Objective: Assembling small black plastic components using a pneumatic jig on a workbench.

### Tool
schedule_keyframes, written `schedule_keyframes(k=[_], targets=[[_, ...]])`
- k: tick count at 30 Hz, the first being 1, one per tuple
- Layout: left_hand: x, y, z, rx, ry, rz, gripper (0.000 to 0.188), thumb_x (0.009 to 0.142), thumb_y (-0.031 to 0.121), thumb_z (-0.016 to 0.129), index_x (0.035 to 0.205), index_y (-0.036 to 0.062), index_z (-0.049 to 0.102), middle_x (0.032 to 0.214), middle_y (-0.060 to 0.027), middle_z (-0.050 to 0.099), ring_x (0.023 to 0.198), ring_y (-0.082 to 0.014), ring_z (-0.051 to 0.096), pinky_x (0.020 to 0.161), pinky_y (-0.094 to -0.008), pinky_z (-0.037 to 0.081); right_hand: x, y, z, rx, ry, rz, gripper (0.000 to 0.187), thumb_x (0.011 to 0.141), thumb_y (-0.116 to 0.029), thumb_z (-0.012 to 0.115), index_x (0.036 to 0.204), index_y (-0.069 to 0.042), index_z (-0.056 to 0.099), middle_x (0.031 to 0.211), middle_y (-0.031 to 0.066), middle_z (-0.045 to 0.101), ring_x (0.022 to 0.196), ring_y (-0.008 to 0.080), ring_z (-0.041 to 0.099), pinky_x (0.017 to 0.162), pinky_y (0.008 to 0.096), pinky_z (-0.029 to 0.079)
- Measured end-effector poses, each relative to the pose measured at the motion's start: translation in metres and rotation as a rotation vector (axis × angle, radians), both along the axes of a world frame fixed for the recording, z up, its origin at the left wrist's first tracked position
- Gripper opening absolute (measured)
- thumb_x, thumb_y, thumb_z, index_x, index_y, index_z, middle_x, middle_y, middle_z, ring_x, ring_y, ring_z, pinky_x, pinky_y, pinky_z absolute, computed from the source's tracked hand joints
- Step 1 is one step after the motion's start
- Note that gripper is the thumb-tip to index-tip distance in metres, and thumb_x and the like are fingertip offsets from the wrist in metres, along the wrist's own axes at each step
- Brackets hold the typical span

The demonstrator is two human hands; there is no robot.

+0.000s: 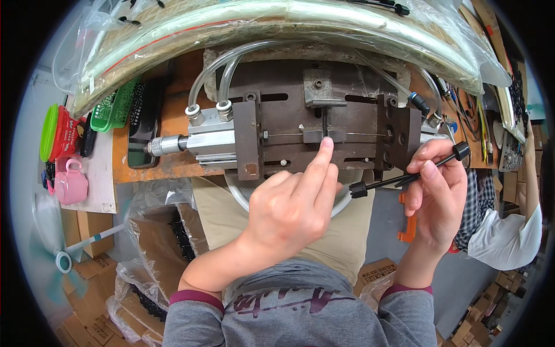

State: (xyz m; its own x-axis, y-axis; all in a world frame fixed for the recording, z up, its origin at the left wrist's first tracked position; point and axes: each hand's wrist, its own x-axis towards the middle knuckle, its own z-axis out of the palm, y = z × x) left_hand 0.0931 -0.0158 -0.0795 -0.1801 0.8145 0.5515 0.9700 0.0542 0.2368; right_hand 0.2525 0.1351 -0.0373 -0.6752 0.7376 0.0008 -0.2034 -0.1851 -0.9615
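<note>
My left hand point(292, 205) reaches over a dark metal fixture point(283, 147). Its index finger points forward, the tip at a small grey block point(314, 136) in the middle, where a thin black rod point(325, 118) stands out toward the far clamp. The other fingers bend, and its thumb is hidden. Off to the right, my right hand point(436, 199) is closed on slim black rods with ribbed knobs point(359, 189); they look like two, lying across each other between thumb and fingers. Thin metal pins run from both side blocks toward the grey block.
Air cylinders point(213, 139) with clear hoses point(199, 75) flank the fixture. Plastic-wrapped material point(277, 14) arches behind. Left are a green basket point(110, 110) and a pink cup point(71, 186). A bagged carton point(165, 231) stands lower left; another person point(506, 240) is at right.
</note>
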Motion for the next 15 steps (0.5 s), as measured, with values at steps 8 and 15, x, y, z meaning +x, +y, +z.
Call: schedule_keyframes(k=[8,15], targets=[[-0.001,-0.001,0.004,-0.041,-0.070,-0.012,0.030,0.070,0.015,0.083,0.093,0.0030,0.068,0.117,-0.0124,0.070,0.059,-0.0147,0.060,0.051,-0.0251,0.046,0.006,0.001,-0.001,-0.125,0.079,0.043,0.016,0.094,-0.003,0.059,0.106,0.006,0.055,0.089,0.0174,0.066,0.047,0.0129,0.059,0.039,0.0235,0.050],[-0.003,-0.018,0.025,0.092,-0.745,-0.404,0.043,0.070,0.011,0.085,0.111,0.0032,0.073,0.107,-0.0106,0.073,0.082,-0.0192,0.072,0.067,-0.0287,0.059,-0.003,-0.008,-0.010,-0.266,0.110,0.157,0.014,0.096,-0.006,0.059,0.106,0.004,0.057,0.090,0.0181,0.067,0.045,0.0134,0.057,0.039,0.0230,0.047]])
